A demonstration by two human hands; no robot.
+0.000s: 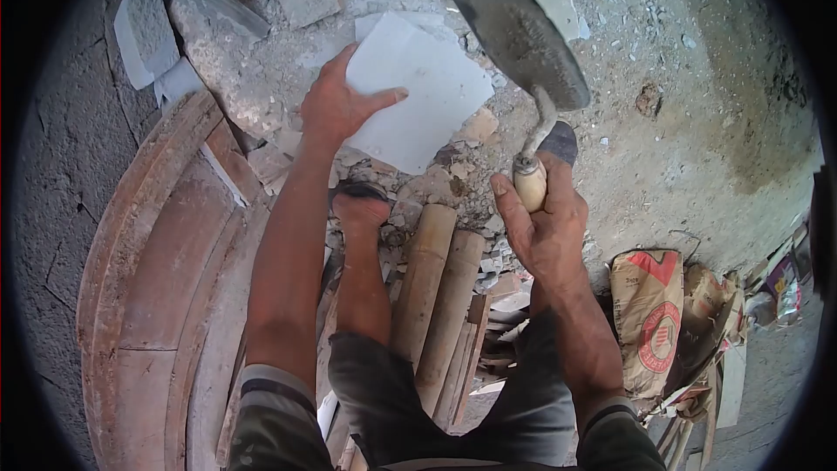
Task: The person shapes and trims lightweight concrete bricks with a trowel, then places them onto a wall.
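Observation:
A white, flat, tile-like piece (423, 92) with uneven edges is in my left hand (342, 103), the thumb lying across its face and the other fingers behind it. My right hand (549, 222) is wrapped around the wooden handle of a trowel (514, 22). The trowel's broad grey blade points up and to the left, above and to the right of the white piece. Blade and piece are apart. Part of another pale piece (370, 26) shows behind the upper edge of the held one.
Bamboo poles (425, 275) lie between my legs amid rubble. Curved reddish-brown wooden frames (144, 270) lean at the left. A printed paper sack (647, 318) and scraps sit at the lower right. Broken slabs (144, 35) lie at the upper left. Dusty concrete ground (689, 139) stretches to the right.

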